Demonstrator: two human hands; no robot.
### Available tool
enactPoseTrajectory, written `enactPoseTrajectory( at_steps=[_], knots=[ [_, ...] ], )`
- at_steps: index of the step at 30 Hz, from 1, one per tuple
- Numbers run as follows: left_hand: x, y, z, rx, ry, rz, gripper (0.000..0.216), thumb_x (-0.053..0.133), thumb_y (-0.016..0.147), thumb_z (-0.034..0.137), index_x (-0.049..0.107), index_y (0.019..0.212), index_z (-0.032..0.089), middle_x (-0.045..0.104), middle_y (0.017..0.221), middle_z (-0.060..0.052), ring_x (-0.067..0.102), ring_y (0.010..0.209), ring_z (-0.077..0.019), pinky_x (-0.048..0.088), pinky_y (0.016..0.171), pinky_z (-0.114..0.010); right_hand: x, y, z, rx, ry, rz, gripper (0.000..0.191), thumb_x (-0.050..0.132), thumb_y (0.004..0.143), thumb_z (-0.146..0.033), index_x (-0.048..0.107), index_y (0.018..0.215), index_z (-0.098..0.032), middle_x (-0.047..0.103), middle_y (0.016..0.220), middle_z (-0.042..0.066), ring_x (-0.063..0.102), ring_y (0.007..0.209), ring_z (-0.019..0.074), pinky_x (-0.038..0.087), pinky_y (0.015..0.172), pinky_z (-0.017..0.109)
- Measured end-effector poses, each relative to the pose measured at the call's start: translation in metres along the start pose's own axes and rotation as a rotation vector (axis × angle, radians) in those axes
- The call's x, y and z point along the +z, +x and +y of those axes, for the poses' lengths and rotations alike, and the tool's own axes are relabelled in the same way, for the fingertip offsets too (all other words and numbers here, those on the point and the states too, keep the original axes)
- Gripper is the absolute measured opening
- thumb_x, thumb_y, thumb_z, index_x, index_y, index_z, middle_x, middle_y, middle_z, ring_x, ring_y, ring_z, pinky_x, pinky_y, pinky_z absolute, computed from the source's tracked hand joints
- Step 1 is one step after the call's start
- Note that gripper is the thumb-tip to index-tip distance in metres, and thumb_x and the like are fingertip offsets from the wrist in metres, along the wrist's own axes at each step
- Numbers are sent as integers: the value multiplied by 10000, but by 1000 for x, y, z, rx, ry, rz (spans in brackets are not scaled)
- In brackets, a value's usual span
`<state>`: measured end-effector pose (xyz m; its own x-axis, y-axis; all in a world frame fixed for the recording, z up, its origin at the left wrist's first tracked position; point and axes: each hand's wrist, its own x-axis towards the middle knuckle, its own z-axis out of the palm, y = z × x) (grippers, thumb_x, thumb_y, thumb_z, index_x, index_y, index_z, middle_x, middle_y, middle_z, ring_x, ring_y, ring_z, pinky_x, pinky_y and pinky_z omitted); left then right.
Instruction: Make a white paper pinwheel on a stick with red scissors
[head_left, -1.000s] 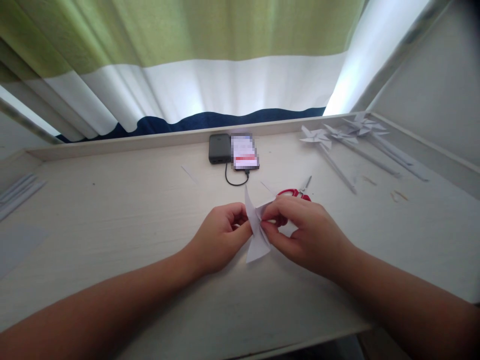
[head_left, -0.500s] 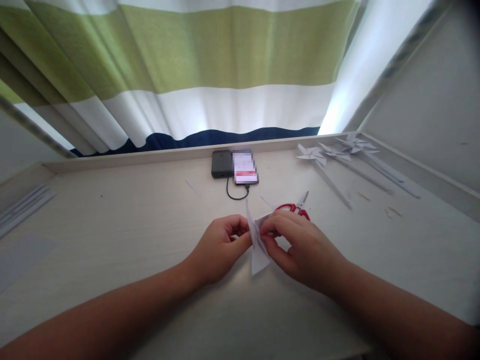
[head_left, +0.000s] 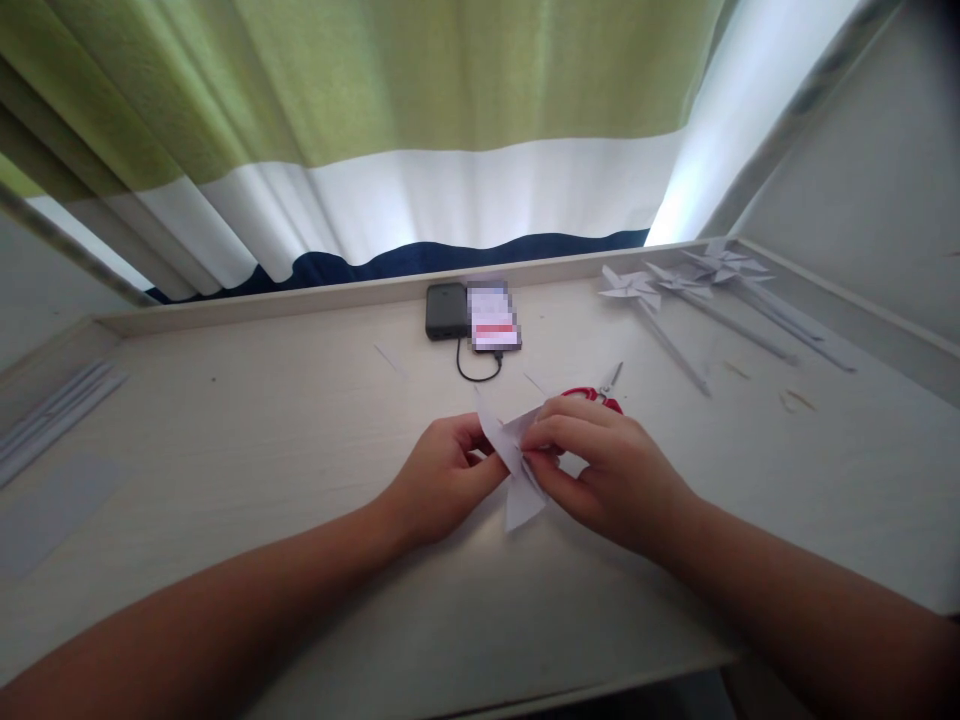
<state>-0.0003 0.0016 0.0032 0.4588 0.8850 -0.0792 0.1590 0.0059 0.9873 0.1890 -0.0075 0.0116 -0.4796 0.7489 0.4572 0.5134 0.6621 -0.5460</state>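
My left hand (head_left: 442,475) and my right hand (head_left: 600,465) meet over the middle of a pale wooden desk (head_left: 262,440). Both pinch a small folded piece of white paper (head_left: 517,495) between thumb and fingertips. One paper point sticks up between the hands and another hangs down toward the desk. Red-handled scissors (head_left: 596,392) lie just behind my right hand, partly hidden by it.
A dark power bank (head_left: 444,310) and a phone (head_left: 493,320) joined by a cable lie at the back centre. Several white paper pinwheels on sticks (head_left: 675,290) lie at the back right. Grey paper strips (head_left: 52,415) and a grey sheet (head_left: 56,510) lie at the left. A striped curtain hangs behind.
The upper paper point has tilted left and lower as my fingers shifted on the fold. The camera view has tipped slightly; the hands stay in the same spot on the desk.
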Motion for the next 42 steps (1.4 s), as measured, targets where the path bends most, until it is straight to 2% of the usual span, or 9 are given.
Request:
enactPoseTrajectory(
  at_steps=[6, 11, 17, 20, 24, 27, 31, 37, 42],
  knots=[
    [-2, 2, -3, -7, -13, -2, 222, 672, 790, 315, 689, 909, 129, 683, 835, -61, 606, 754, -179, 484, 707, -282, -6, 0, 0, 31, 106, -30, 121, 578, 797, -92, 632, 875, -168, 614, 830, 28, 551, 754, 141, 449, 688, 280],
    [-2, 3, -4, -2, 2, 10, 214, 673, 785, 331, 675, 859, 131, 663, 783, -52, 592, 732, -173, 478, 680, -272, -4, 1, -1, 117, 137, -49, 101, 571, 800, -111, 637, 840, -175, 609, 764, 13, 535, 695, 136, 434, 640, 280],
    [1, 1, -3, 30, -23, -23, 186, 630, 819, 274, 670, 941, 138, 664, 899, -57, 585, 809, -172, 478, 753, -284, 0, 4, -5, 228, 167, -25, 71, 599, 747, -99, 620, 771, -162, 588, 721, 2, 528, 662, 129, 433, 604, 267],
    [1, 1, -4, 18, -79, -33, 169, 630, 818, 247, 668, 949, 146, 663, 888, -42, 585, 811, -164, 469, 762, -272, -1, 3, -5, 220, 143, 2, 66, 604, 752, -100, 621, 759, -164, 587, 724, 3, 528, 664, 129, 429, 606, 267],
    [-1, 2, -5, -45, -190, -35, 209, 586, 846, 296, 658, 967, 143, 630, 781, -21, 567, 715, -143, 454, 682, -249, -2, 2, -3, 172, 58, 27, 76, 606, 762, -101, 631, 780, -170, 596, 745, 10, 534, 686, 138, 427, 640, 278],
    [-2, 1, -3, -28, -238, -73, 284, 599, 837, 363, 638, 1005, 138, 641, 864, -44, 569, 730, -145, 447, 670, -250, -1, 2, -2, 146, 3, 33, 72, 608, 761, -104, 628, 776, -172, 602, 740, 14, 541, 698, 145, 428, 654, 280],
    [1, -3, 4, -1, -150, -134, 430, 761, 701, 301, 604, 1074, 156, 653, 1009, -69, 587, 829, -177, 458, 707, -270, 2, 1, -4, 151, -46, 30, 70, 604, 757, -104, 627, 764, -170, 613, 751, 23, 544, 709, 155, 427, 652, 282],
    [3, -3, 11, -77, 85, -105, 313, 766, 678, 300, 574, 874, 150, 596, 769, -3, 528, 682, -135, 407, 591, -243, 5, 0, -6, 147, -126, -15, 58, 599, 759, -104, 618, 736, -155, 608, 761, 37, 528, 712, 166, 413, 657, 300],
    [2, -3, 11, -91, 196, -86, 200, 699, 704, 238, 548, 807, 156, 547, 690, 25, 494, 620, -116, 365, 540, -230, 5, 0, -7, 152, -155, -35, 57, 588, 774, -109, 621, 753, -150, 620, 803, 48, 539, 740, 174, 419, 675, 306]
  ],
)
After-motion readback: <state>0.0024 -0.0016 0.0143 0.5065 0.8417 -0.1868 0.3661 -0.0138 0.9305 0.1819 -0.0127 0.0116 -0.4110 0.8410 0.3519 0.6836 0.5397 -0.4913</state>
